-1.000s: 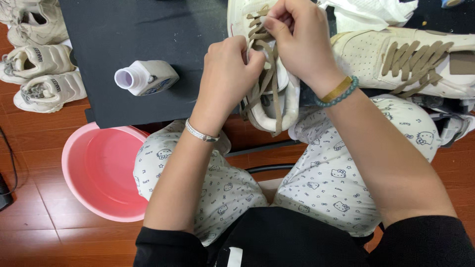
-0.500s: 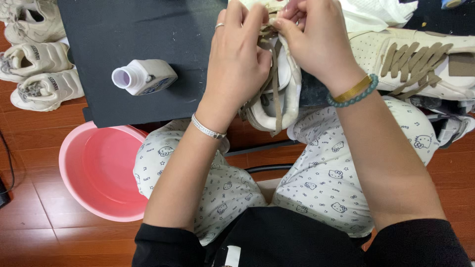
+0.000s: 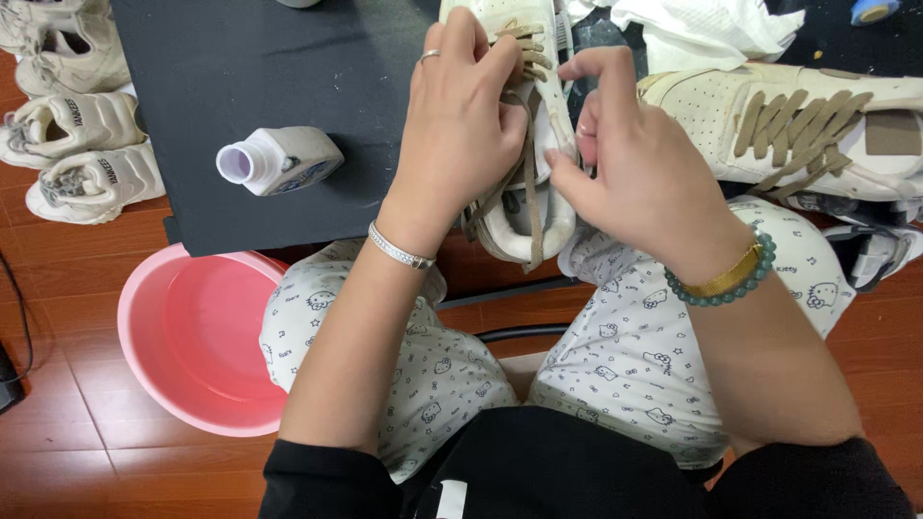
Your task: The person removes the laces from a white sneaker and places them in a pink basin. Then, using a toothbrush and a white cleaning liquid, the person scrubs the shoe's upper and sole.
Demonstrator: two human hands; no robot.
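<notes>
A cream sneaker point(image 3: 538, 207) with tan laces lies at the near edge of the black table point(image 3: 288, 77), its heel over my lap. My left hand point(image 3: 461, 125) covers the shoe's left side and pinches the tan lace point(image 3: 529, 192) near the eyelets. My right hand point(image 3: 625, 163) grips the shoe's right side, its fingers curled at the lace. Loose lace ends hang down over the heel. A second cream sneaker point(image 3: 798, 125), laced in tan, lies on the table to the right.
A small white bottle point(image 3: 279, 161) lies on its side on the table at left. A pink basin point(image 3: 197, 336) stands on the wooden floor by my left knee. Several pale sneakers point(image 3: 77, 144) sit on the floor at far left. White cloth point(image 3: 702, 29) lies at the table's back.
My left hand slid up over the shoe toward the eyelets. My right hand came down from the top of the laces to the shoe's right side.
</notes>
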